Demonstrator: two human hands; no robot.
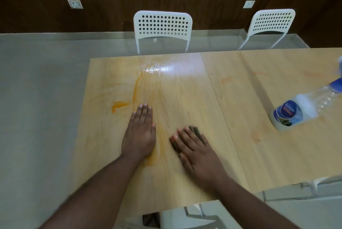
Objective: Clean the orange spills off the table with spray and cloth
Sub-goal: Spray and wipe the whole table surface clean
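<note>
Orange spills mark the light wooden table (185, 177): a bright smear (118, 105) at the left, a long streak (136, 88) running toward the far edge, and a faint smear (162, 140) between my hands. My left hand (139, 132) lies flat on the table with straight fingers. My right hand (194, 152) presses flat on a dark cloth (196, 131), most of which is hidden beneath it. The spray bottle (303, 107), clear with a blue label, stands on the right table section, apart from both hands.
Fainter orange marks (256, 135) spot the right table section. Two white perforated chairs (162, 27) (270, 24) stand beyond the far edge. A wet glossy patch (157, 69) shines near the far edge. Grey floor lies left of the table; white chair parts (194, 215) sit below the near edge.
</note>
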